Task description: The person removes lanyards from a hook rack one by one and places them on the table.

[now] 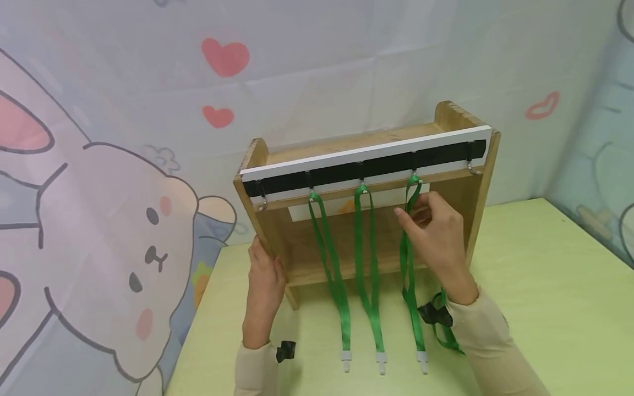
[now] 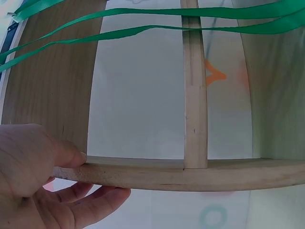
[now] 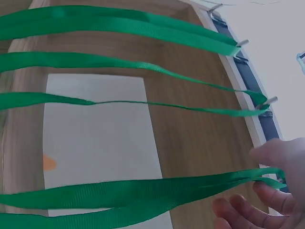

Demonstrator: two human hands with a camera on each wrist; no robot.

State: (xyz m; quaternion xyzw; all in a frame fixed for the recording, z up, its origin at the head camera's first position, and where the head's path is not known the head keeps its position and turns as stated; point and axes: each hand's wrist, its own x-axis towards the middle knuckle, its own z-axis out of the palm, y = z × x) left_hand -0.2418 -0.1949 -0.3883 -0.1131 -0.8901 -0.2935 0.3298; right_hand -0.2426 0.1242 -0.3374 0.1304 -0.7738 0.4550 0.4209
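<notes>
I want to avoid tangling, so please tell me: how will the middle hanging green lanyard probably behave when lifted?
The middle lanyard is probably floppy: its thin ribbon bends and twists as it hangs. It looks light, just narrow strap with a small pale clip. It may slide off easily, as the hook has an open end.

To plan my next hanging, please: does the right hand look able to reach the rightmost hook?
Probably yes: the right hand is close by, and nothing seems to block the way to the hook; it may only need to leave the lanyard first.
</notes>
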